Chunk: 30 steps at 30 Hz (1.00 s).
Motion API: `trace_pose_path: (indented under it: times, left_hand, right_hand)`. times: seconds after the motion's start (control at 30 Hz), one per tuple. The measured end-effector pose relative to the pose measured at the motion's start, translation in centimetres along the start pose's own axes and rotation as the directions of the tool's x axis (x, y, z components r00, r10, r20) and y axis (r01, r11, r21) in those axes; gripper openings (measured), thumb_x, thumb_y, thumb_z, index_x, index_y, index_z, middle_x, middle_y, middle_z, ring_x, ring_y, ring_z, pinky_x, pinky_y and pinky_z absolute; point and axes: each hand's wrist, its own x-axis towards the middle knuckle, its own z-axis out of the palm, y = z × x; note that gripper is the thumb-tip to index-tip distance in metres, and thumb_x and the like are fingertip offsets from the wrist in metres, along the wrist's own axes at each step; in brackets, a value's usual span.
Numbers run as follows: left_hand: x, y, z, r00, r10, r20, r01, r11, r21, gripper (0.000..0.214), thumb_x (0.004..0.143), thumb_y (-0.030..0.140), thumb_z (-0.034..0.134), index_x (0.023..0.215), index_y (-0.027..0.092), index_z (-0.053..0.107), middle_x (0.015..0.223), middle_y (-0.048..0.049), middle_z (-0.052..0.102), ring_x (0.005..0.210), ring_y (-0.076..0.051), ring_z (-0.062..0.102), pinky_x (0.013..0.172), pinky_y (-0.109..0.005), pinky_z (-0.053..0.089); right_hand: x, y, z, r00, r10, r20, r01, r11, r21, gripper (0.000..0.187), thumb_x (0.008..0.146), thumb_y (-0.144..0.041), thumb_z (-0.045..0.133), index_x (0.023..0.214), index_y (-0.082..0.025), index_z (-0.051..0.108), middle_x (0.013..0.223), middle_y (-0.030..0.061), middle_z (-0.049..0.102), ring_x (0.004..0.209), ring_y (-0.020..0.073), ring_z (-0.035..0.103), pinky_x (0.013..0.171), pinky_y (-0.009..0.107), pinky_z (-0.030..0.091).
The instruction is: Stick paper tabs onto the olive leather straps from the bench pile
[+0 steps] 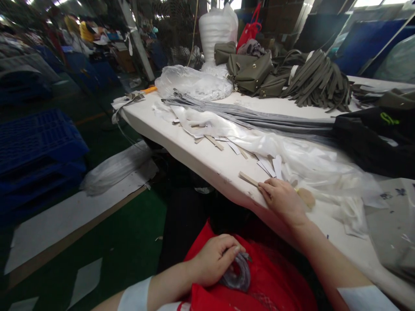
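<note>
My right hand (283,198) is at the table edge, thumb and fingers pinched on one end of a thin beige strip (248,178). White paper strips (266,166) lie just beyond its fingertips, and a round tan piece (306,197) sits beside the wrist. Down in my lap, my left hand (218,257) is closed over a coil of grey strap (239,274). The coil rests on red cloth (272,276); my palm and fingers hide part of it.
Sheer white plastic (285,151) and long grey straps (246,114) run along the white table (201,162). Behind are olive pouches (251,71) and bundled dark straps (320,82). Blue pallets (39,147) stand on the floor at left. A person in yellow (87,31) is far off.
</note>
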Motion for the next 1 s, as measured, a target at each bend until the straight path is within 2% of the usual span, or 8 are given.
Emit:
trace_pose_path:
  times: [0.23, 0.47, 0.6, 0.73, 0.87, 0.93, 1.0]
  left_hand:
    - [0.0, 0.0, -0.1, 1.0, 0.013, 0.008, -0.014, 1.0, 0.006, 0.038, 0.099, 0.035, 0.04, 0.099, 0.015, 0.071, 0.098, -0.0077, 0.071, 0.093, -0.018, 0.065, 0.086, -0.026, 0.047]
    - [0.0, -0.1, -0.2, 0.999, 0.034, -0.007, -0.034, 0.999, 0.002, 0.036, 0.099, 0.034, 0.04, 0.099, 0.016, 0.072, 0.097, -0.007, 0.072, 0.092, -0.017, 0.065, 0.085, -0.026, 0.047]
    - [-0.1, -0.1, -0.1, 0.999, 0.046, -0.013, -0.046, 0.999, -0.001, 0.037, 0.099, 0.035, 0.039, 0.1, 0.016, 0.071, 0.097, -0.0071, 0.072, 0.092, -0.017, 0.065, 0.085, -0.026, 0.047]
    - [-0.3, -0.1, -0.2, 0.999, 0.038, -0.013, -0.038, 0.999, -0.001, 0.037, 0.099, 0.036, 0.04, 0.1, 0.016, 0.071, 0.098, -0.0072, 0.072, 0.093, -0.017, 0.065, 0.085, -0.026, 0.047]
    - [-0.5, 0.0, -0.3, 0.999, 0.038, -0.008, -0.038, 0.999, -0.002, 0.039, 0.1, 0.039, 0.038, 0.101, 0.017, 0.071, 0.101, -0.0073, 0.072, 0.095, -0.017, 0.065, 0.087, -0.026, 0.048]
    - [-0.6, 0.1, -0.3, 0.999, 0.036, -0.011, -0.036, 0.999, -0.004, 0.04, 0.1, 0.04, 0.037, 0.1, 0.017, 0.071, 0.1, -0.007, 0.072, 0.095, -0.017, 0.065, 0.087, -0.026, 0.048]
    - [-0.6, 0.2, -0.2, 0.999, 0.03, -0.014, -0.03, 1.0, -0.004, 0.041, 0.1, 0.04, 0.037, 0.099, 0.018, 0.071, 0.099, -0.0069, 0.072, 0.094, -0.017, 0.065, 0.087, -0.026, 0.048]
  right_hand:
    - [0.2, -0.4, -0.2, 1.0, 0.005, 0.011, -0.005, 0.999, -0.044, 0.03, 0.099, -0.027, 0.047, 0.097, -0.019, 0.076, 0.09, 0.0069, 0.07, 0.081, 0.021, 0.061, 0.077, 0.033, 0.039]
    - [0.3, 0.0, 0.0, 0.999, 0.018, 0.032, -0.018, 1.0, -0.005, 0.03, 0.099, -0.03, 0.046, 0.095, -0.021, 0.075, 0.091, 0.0059, 0.07, 0.083, 0.0196, 0.061, 0.077, 0.031, 0.039]
    - [0.3, -0.9, -0.2, 0.999, 0.025, 0.028, -0.022, 0.996, -0.092, 0.029, 0.099, -0.027, 0.045, 0.091, -0.019, 0.072, 0.088, 0.0073, 0.068, 0.083, 0.0216, 0.06, 0.078, 0.032, 0.037]
    - [0.7, -2.1, -0.1, 0.993, 0.119, -0.002, -0.118, 0.975, -0.189, 0.022, 0.094, -0.019, 0.046, 0.09, -0.015, 0.067, 0.087, 0.0103, 0.066, 0.084, 0.0244, 0.06, 0.077, 0.034, 0.036]
    - [1.3, -1.7, 0.2, 0.981, 0.195, -0.001, -0.193, 0.97, -0.149, 0.017, 0.093, -0.02, 0.048, 0.092, -0.015, 0.065, 0.09, 0.0112, 0.067, 0.083, 0.0245, 0.06, 0.073, 0.033, 0.037]
    - [1.5, -1.1, 0.1, 0.973, 0.225, -0.043, -0.229, 0.964, -0.133, 0.019, 0.095, -0.022, 0.047, 0.09, -0.015, 0.064, 0.089, 0.0116, 0.068, 0.082, 0.0243, 0.061, 0.072, 0.033, 0.037]
    - [1.7, -0.4, -0.4, 0.952, 0.275, -0.136, -0.292, 0.948, -0.128, 0.023, 0.097, -0.023, 0.043, 0.092, -0.014, 0.064, 0.088, 0.0123, 0.069, 0.079, 0.024, 0.061, 0.069, 0.033, 0.037]
